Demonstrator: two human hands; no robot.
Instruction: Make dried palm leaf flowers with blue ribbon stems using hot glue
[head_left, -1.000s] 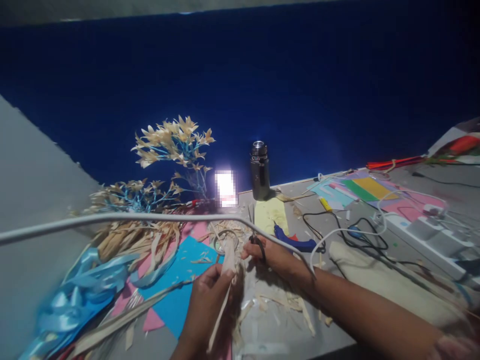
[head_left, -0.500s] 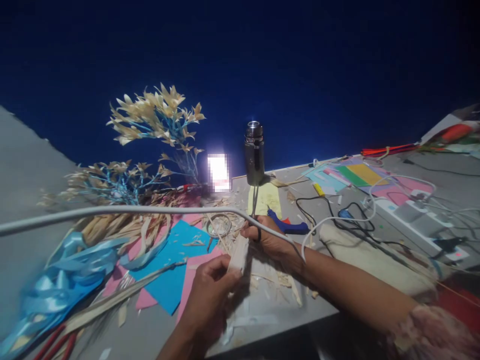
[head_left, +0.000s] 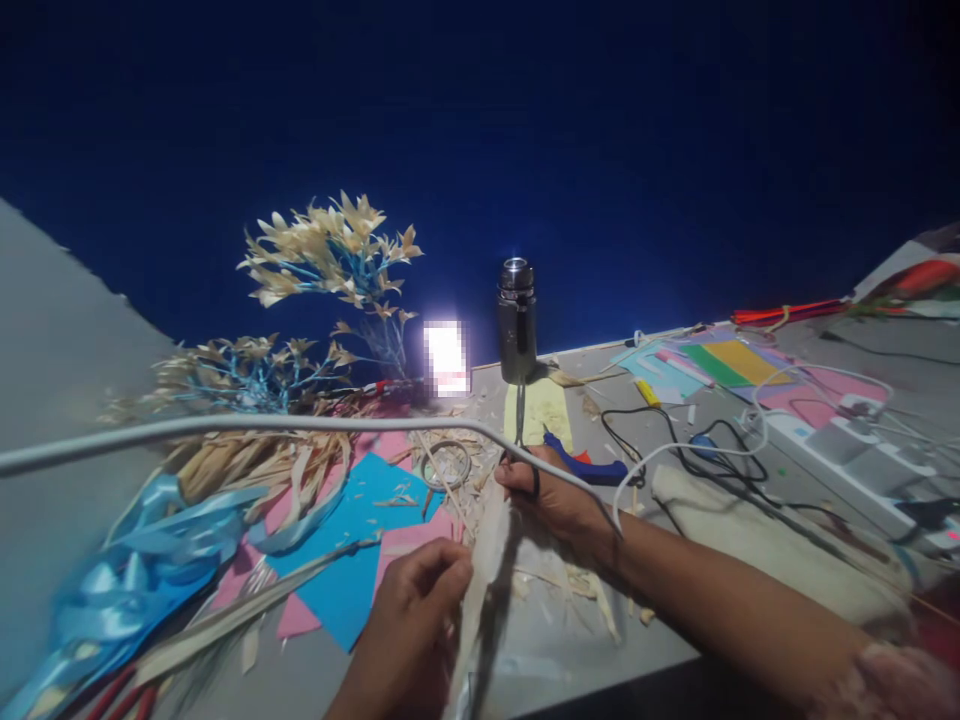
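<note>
My right hand [head_left: 551, 490] is closed around the dark handle of a pair of scissors [head_left: 520, 412], its blades pointing away from me. Between the thumb and fingertips of that hand is also the upper end of a pale, husk-like strip [head_left: 487, 550], which hangs down toward the front edge. My left hand [head_left: 420, 610] is beside the strip's left edge, fingers curled and thumb near the index finger. Whether anything is pinched there is hidden. Dry scraps [head_left: 585, 595] lie beneath the hands.
A white cable [head_left: 300, 423] crosses in front of my hands. Behind stand a thermos [head_left: 517, 335] and a husk flower arrangement [head_left: 330, 250]. A blue glue gun [head_left: 592, 468], power strip [head_left: 840, 470], tape roll [head_left: 448, 465], blue sheet [head_left: 345, 560] and ribbon [head_left: 142, 560] lie around.
My left hand has moved slightly down and left, off the face of the strip. More of the strip now shows, hanging longer from my right hand. The view has shifted slightly.
</note>
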